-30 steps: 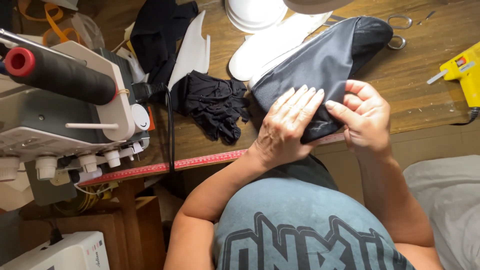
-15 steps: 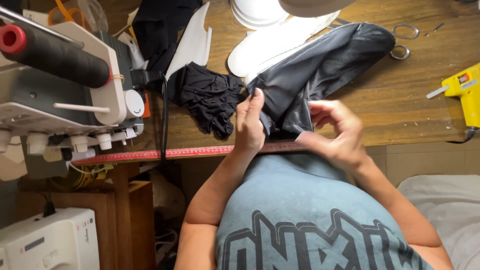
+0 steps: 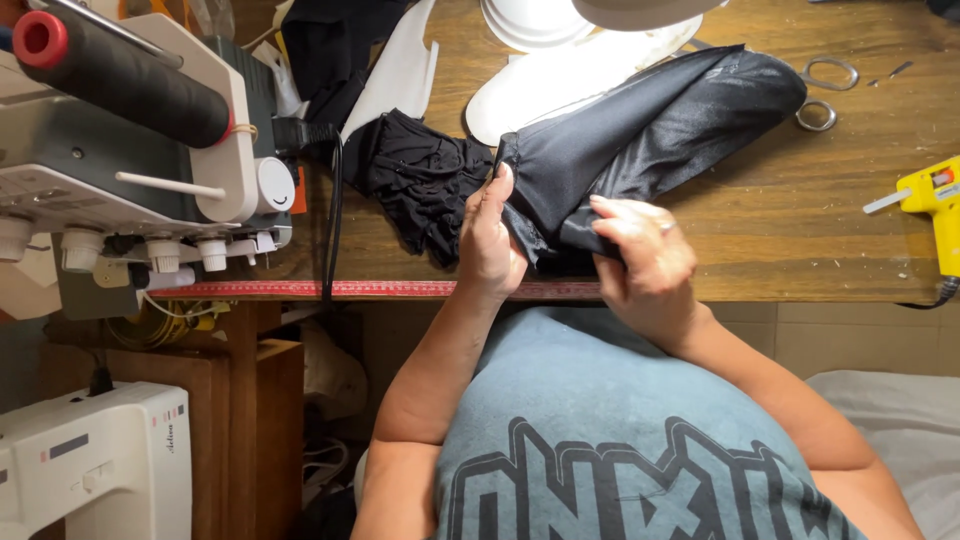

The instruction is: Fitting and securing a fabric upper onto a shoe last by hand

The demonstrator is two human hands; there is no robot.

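A shiny dark grey fabric piece (image 3: 650,130) lies folded across the wooden table (image 3: 800,230), reaching from the front edge toward the back right. My left hand (image 3: 490,240) grips its left edge, fingers upright along the fold. At the near end of the same cloth, my right hand (image 3: 645,255) pinches the fabric by the table's front edge. A crumpled black cloth (image 3: 420,180) lies just left of my left hand.
A sewing machine (image 3: 130,150) with a black spool fills the left. White curved pieces (image 3: 570,70) lie behind the fabric. Scissors (image 3: 825,90) sit back right, a yellow glue gun (image 3: 930,200) far right. A red tape measure (image 3: 380,289) runs along the front edge. Another white machine (image 3: 90,460) stands lower left.
The fabric has been drawn toward the table's front edge. My hands moved from lying flat on it to gripping its near end, left hand now upright along the left edge.
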